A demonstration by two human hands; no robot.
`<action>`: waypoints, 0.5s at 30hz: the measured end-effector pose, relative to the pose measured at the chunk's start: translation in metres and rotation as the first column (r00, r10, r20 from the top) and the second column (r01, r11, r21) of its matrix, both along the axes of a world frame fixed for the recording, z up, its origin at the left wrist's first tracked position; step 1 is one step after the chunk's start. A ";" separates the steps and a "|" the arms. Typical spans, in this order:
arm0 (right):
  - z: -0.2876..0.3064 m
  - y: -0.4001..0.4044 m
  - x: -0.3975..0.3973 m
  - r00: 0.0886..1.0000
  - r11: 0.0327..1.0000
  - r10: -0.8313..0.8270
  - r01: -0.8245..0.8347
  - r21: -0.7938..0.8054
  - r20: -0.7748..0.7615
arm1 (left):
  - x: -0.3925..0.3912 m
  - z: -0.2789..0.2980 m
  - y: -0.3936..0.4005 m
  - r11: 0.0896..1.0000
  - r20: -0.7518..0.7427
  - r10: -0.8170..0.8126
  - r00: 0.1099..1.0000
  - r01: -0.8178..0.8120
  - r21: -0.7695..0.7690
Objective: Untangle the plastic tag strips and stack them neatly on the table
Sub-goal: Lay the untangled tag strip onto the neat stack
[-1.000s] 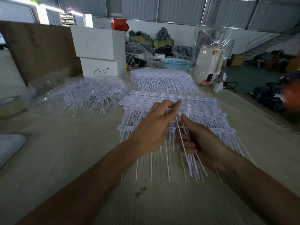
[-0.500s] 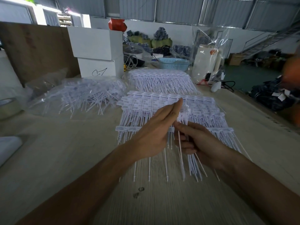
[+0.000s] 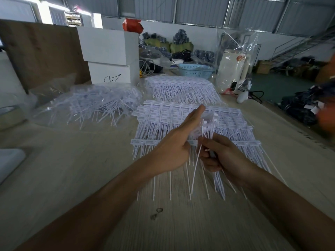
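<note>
White plastic tag strips [image 3: 204,127], thin stems with flat rectangular heads joined in comb-like rows. Bunch of them raised above the desk [image 3: 72,178], stems pinched in the right hand [image 3: 220,156], heads resting against the straight fingers of the left hand [image 3: 174,147]. Beneath, a flat overlapping stack [image 3: 157,124], heads away, stems pointing near. Second neat stack [image 3: 183,89] just behind. Tangled heap [image 3: 94,105] in clear plastic to the left.

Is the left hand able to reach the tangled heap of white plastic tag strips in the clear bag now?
Probably yes. The left hand has straight fingers against the held strips, and bare table lies between it and the tangled heap to its left.
</note>
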State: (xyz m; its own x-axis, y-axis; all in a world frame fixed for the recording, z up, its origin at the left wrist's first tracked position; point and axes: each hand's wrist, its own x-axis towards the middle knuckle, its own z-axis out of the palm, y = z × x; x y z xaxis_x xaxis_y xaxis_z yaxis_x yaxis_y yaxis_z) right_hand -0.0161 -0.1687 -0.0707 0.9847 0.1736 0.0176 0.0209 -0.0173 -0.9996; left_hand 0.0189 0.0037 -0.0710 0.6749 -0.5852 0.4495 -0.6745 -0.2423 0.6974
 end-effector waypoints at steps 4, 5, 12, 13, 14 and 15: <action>0.005 0.003 -0.001 0.995 0.989 0.017 -0.031 0.145 0.099 | 0.001 0.003 0.004 0.990 0.044 0.083 0.996 -0.077 -0.118; 0.007 0.003 -0.001 0.993 0.978 0.029 -0.052 0.202 0.115 | 0.003 0.004 0.006 0.977 0.032 0.133 0.991 -0.125 -0.172; 0.013 -0.002 -0.001 0.981 0.964 -0.029 -0.022 0.264 0.189 | -0.005 0.000 -0.001 0.985 -0.165 0.164 0.972 -0.170 -0.019; 0.012 -0.002 -0.002 0.981 0.957 -0.025 -0.032 0.287 0.194 | -0.008 -0.001 -0.007 0.987 -0.148 0.157 0.976 -0.149 0.061; 0.012 -0.002 -0.002 0.979 0.953 -0.044 -0.019 0.302 0.200 | -0.011 -0.002 -0.013 0.983 -0.125 0.155 0.980 -0.141 0.115; 0.011 -0.003 -0.003 0.975 0.952 -0.085 0.019 0.305 0.206 | -0.012 -0.001 -0.017 0.979 -0.101 0.159 0.982 -0.144 0.143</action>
